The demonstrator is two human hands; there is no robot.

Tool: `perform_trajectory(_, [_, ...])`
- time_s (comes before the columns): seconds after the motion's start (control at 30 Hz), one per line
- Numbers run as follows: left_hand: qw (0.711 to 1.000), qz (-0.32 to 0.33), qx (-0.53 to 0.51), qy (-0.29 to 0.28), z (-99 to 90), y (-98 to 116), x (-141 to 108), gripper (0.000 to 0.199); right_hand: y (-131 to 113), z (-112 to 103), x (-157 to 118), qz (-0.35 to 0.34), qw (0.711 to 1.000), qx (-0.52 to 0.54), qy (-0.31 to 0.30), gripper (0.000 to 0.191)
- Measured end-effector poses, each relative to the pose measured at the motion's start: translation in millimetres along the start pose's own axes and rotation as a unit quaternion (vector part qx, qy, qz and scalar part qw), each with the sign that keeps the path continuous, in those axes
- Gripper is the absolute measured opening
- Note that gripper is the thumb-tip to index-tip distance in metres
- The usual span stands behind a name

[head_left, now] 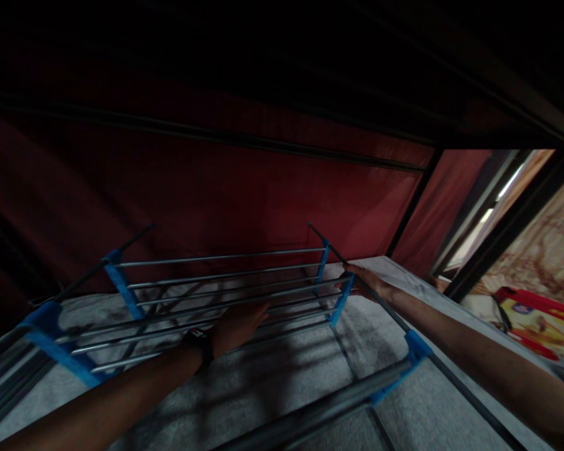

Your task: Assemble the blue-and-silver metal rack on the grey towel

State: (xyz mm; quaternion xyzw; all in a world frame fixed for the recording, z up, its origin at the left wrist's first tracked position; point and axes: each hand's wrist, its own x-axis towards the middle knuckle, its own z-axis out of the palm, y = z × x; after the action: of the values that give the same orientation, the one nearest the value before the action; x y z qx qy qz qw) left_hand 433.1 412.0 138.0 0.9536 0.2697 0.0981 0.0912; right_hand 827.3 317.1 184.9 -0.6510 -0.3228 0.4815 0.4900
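A rack of thin metal rods joined by blue plastic brackets [122, 285] lies on a pale cloth [305, 369]. My left hand [239, 326], with a dark watch [200, 344] on the wrist, reaches over the middle rods; its fingers point right, and whether they grip a rod is unclear. At the right end, my right hand [360, 280] wraps round the side pole beside a blue bracket [343, 299]. Nearer to me, another blue bracket [418, 347] joins the same pole and thicker rods [319, 407].
Red fabric [263, 194] hangs behind the rack, crossed by a dark bar [263, 143]. A dark frame post [502, 232] stands at the right. Past it lie a red and yellow package [540, 319] and a whitish item [482, 312]. The top is very dark.
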Motion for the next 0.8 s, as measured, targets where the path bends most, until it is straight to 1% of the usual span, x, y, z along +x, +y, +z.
perform_trajectory(0.1, [1.0, -0.01, 0.009, -0.008, 0.8, 0.2, 0.5, 0.043, -1.6, 1.6, -2.9, 0.004, 1.0, -0.002, -0.005, 0.023])
perform_trajectory(0.27, [1.0, -0.009, 0.006, 0.005, 4.0, 0.1, -1.2, 0.043, -3.8, 2.1, -7.2, 0.005, 1.0, -0.005, -0.017, 0.024])
perform_trajectory(0.43, [1.0, -0.013, 0.007, -0.008, 1.5, 0.7, 0.7, 0.043, -3.6, 1.7, -6.7, 0.005, 1.0, -0.002, -0.025, 0.026])
perform_trajectory(0.57, [0.999, -0.018, -0.002, -0.038, -0.9, -0.6, 5.4, 0.044, -2.9, 2.8, -4.8, 0.007, 1.0, -0.006, -0.017, 0.026])
perform_trajectory(0.7, [0.999, -0.017, -0.023, -0.034, 3.0, -5.0, 8.4, 0.042, -3.1, 4.8, -5.5, 0.007, 1.0, -0.015, -0.007, 0.023])
perform_trajectory(0.8, [1.0, -0.004, -0.006, -0.029, 5.0, -6.0, 8.8, 0.041, -3.7, 6.5, -7.5, 0.003, 1.0, -0.021, -0.005, 0.024])
